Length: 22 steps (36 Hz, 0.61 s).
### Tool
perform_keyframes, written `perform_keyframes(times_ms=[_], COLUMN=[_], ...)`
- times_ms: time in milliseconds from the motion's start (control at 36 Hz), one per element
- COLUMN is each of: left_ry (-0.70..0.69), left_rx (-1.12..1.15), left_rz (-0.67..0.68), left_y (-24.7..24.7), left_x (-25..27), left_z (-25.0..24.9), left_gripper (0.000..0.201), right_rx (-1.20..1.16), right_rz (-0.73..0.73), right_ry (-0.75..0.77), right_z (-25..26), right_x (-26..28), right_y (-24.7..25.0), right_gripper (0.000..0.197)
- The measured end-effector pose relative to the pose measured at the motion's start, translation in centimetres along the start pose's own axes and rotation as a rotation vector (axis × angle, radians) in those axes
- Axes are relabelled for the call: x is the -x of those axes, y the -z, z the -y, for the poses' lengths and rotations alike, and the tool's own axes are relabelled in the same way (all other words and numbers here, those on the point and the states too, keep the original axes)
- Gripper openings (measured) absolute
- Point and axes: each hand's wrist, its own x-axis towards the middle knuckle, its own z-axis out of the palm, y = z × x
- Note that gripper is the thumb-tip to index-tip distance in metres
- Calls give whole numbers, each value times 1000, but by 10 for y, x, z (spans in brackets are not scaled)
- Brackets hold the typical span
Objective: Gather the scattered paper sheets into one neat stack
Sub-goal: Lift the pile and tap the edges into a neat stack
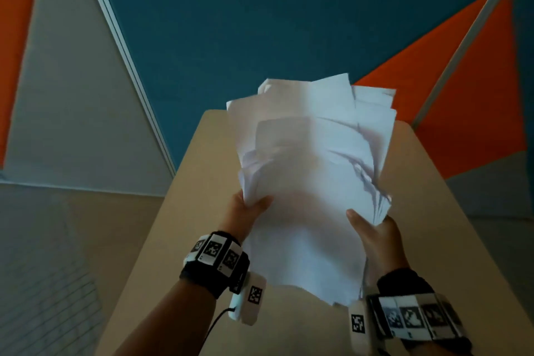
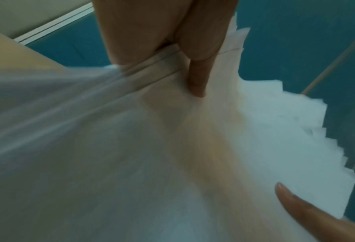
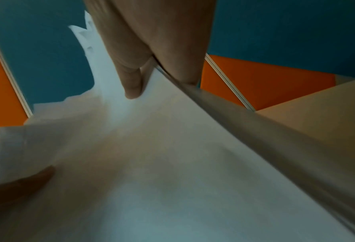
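A loose bundle of white paper sheets (image 1: 312, 182) is lifted above the tan table (image 1: 185, 211), its far ends fanned out unevenly. My left hand (image 1: 248, 208) grips the bundle's left edge, thumb on top. My right hand (image 1: 372, 228) grips the right edge, thumb laid on the top sheet. In the left wrist view the thumb (image 2: 197, 78) presses the paper (image 2: 172, 155) and the other hand's thumb (image 2: 300, 201) shows at lower right. In the right wrist view my thumb (image 3: 133, 81) lies on the sheets (image 3: 162, 172), whose stacked edge (image 3: 255, 124) runs diagonally.
The table is narrow, with its far edge (image 1: 213, 113) behind the papers. Teal (image 1: 260, 23), orange (image 1: 474, 95) and grey (image 1: 72, 95) partition panels with metal frames stand around it. Floor lies to the left of the table (image 1: 57, 269).
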Motion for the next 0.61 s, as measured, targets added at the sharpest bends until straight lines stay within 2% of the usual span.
perform_keyframes(times_ms=[83, 167, 222, 306, 333, 361, 417, 444, 500, 583, 611], left_ry=[-48, -182, -285, -357, -342, -312, -227, -185, -125, -75, -79], left_rx=[20, 53, 107, 134, 130, 114, 83, 52, -29, -34, -22], left_rz=[-22, -5, 42, 86, 97, 102, 109, 118, 127, 83, 70], left_y=[-6, -8, -8, -6, -3, 0, 6, 6, 9, 9, 9], left_x=[6, 15, 21, 33, 33, 33, 31, 32, 31, 31, 31], left_z=[-16, -43, -60, -75, -73, -67, -47, -38, -20, -10, -11], left_gripper=[13, 16, 29, 33, 33, 33, 38, 45, 52, 45, 46], right_rx=[-17, -27, -29, -65, -100, -141, -167, -144, -150, -223, -240], right_rz=[-19, -31, -58, -9, 38, 99, 211, 242, 250, 203, 205], right_ry=[48, 216, 300, 343, 311, 274, 213, 179, 106, 24, 25], right_z=[13, 42, 59, 66, 64, 62, 48, 40, 23, 6, 10], right_x=[2, 7, 13, 17, 17, 19, 18, 19, 20, 20, 22], right_y=[6, 17, 23, 31, 32, 32, 34, 32, 32, 32, 33], right_gripper=[31, 41, 46, 33, 22, 20, 47, 53, 48, 62, 61])
